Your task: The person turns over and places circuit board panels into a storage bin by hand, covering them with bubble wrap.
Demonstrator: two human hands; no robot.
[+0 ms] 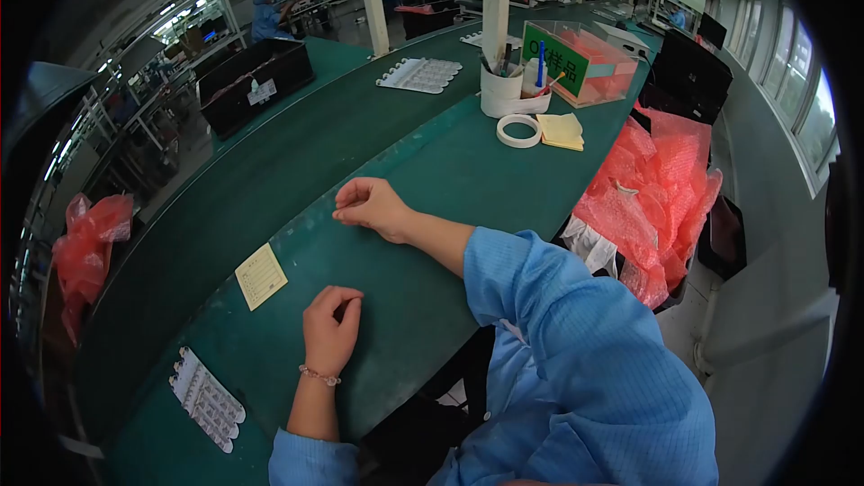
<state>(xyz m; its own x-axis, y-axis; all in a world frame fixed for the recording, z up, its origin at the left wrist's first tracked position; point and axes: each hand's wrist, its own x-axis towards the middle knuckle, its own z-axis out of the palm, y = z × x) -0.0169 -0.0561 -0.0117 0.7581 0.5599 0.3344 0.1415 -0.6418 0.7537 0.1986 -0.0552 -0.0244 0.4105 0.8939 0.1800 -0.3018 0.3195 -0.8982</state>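
Note:
My left hand (331,328), with a beaded bracelet at its wrist, rests on the green table (423,306) with its fingers curled together. Farther forward and to the right, my right hand (373,207) is above the same surface, thumb and fingers curled inward. No object shows in either hand. Left of my hands lies a yellow printed card (262,276). A white sheet of small parts (207,399) lies at the lower left, nearer my left hand than my right.
A pen holder (504,93), tape roll (519,131), yellow notes (562,130) and green-signed box (585,63) stand at the far right. Another parts sheet (420,75) lies beyond. Pink bubble wrap (648,198) fills a bin beside the table. A black crate (256,81) is far left.

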